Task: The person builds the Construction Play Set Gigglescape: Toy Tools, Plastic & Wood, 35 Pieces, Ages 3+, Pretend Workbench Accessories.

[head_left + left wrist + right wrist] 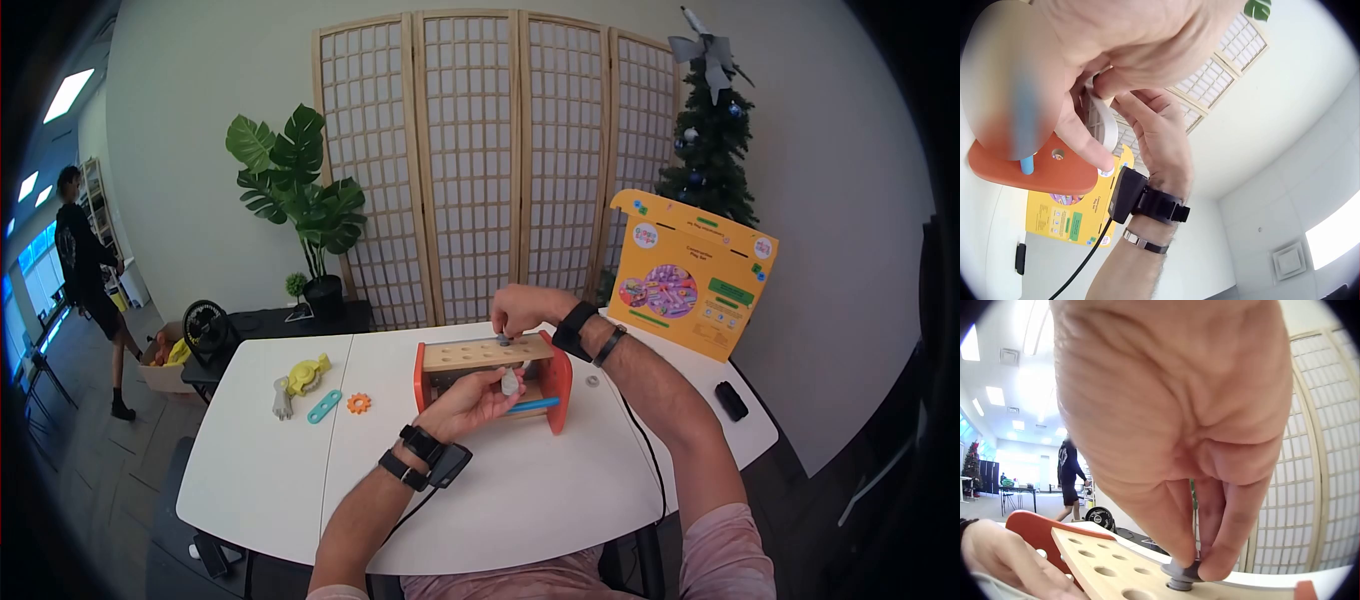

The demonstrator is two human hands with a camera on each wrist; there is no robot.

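A toy workbench with a pale wooden top (470,355) full of round holes and red-orange end panels (561,385) stands on the white table. My right hand (532,310) is over the far edge of the top. Its thumb and fingertips pinch a grey toy screw (1182,573), whose ridged shank stands at a hole. In front of the bench, my left hand (472,400) holds a pale grey plastic piece (510,383) between thumb and fingers. The left wrist view shows a curved whitish edge (1107,122) by those fingers. A blue rod (535,404) sticks out along the bench's lower front.
To the left lie a yellow toy (306,375), a grey piece (282,399), a turquoise strip (323,407) and an orange gear (359,403). A small grey ring (592,381), a black case (731,401) and a standing yellow box (690,275) are to the right. A person (85,255) walks at far left.
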